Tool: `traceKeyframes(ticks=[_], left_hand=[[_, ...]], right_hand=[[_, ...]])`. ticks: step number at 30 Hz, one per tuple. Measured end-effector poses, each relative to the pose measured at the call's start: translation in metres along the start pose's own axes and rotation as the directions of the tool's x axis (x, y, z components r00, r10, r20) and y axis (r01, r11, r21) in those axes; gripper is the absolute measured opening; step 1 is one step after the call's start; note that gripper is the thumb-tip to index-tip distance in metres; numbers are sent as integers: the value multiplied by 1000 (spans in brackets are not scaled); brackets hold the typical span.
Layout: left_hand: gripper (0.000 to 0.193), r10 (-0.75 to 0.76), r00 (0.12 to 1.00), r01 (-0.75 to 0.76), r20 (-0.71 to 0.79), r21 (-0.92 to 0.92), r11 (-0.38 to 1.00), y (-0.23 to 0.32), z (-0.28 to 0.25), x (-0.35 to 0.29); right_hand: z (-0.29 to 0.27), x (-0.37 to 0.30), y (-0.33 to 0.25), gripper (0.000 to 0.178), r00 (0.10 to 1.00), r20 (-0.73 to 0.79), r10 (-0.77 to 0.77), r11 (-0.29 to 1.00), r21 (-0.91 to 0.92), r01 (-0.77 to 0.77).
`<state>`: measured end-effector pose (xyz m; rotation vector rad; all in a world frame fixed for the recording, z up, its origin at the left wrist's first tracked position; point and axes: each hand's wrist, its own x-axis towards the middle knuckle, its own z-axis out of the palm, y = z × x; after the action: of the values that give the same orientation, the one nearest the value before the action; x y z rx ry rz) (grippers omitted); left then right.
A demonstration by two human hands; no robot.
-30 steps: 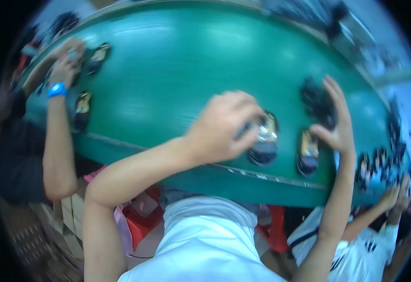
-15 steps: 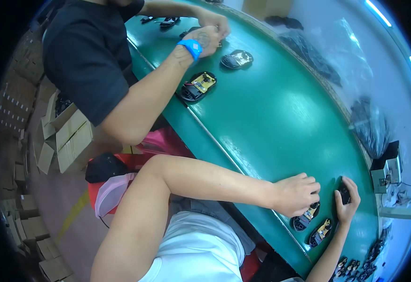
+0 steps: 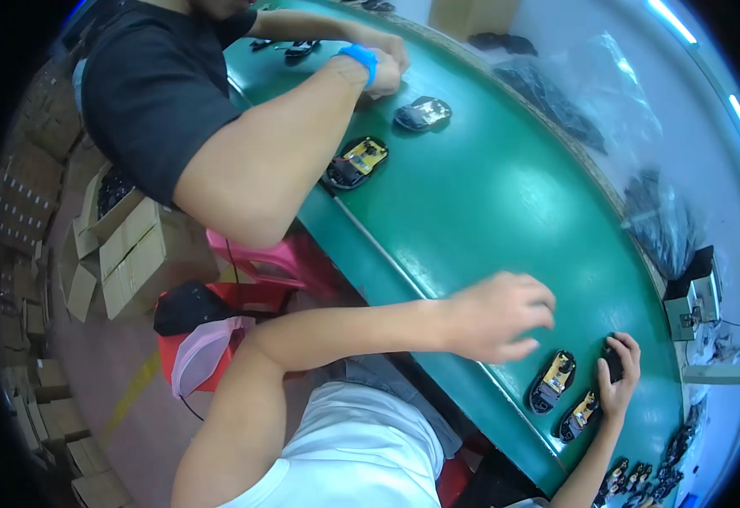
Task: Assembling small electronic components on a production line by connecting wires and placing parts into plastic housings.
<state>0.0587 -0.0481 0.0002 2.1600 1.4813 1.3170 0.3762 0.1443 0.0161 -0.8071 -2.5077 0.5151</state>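
My left hand point(image 3: 501, 318) hangs above the green worktop, slightly blurred, with its fingers apart and nothing in them. To its right lies an open computer mouse point(image 3: 551, 381) with a yellow circuit board showing in its dark base. Beside it rests a second open mouse point(image 3: 579, 416) of the same kind, nearer my right wrist. My right hand point(image 3: 626, 374) is curled around a black mouse-shaped piece point(image 3: 613, 362) on the worktop; the palm and fingers cover part of it.
At the upper left a co-worker's hands point(image 3: 383, 72) work over the worktop point(image 3: 488, 212). Near them are an open mouse point(image 3: 358, 162) and a mouse with a shiny top point(image 3: 423, 114). Several mouse parts point(image 3: 632, 478) lie at the lower right. A small metal box point(image 3: 693, 296) stands along the far edge.
My left hand has lifted off the open mouse and moved left, its fingers spreading. My right hand keeps the black piece, shifted slightly. The co-worker's forearm has swung toward me.
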Motion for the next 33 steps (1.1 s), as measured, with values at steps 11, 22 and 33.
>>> traceKeyframes(ticks=[11,22,33], left_hand=[[51,-413,751,660,-515,605,445,-54,-125,-76],[54,-290,956,211,51,565,798,28,-12,3],[20,225,931,-293,289,220,931,20,32,67]], right_hand=[[7,-16,13,25,978,-205,49,976,-198,-91],[12,13,25,27,963,-258,76,986,-123,-111],[17,8,14,26,975,-212,60,992,-100,-83]])
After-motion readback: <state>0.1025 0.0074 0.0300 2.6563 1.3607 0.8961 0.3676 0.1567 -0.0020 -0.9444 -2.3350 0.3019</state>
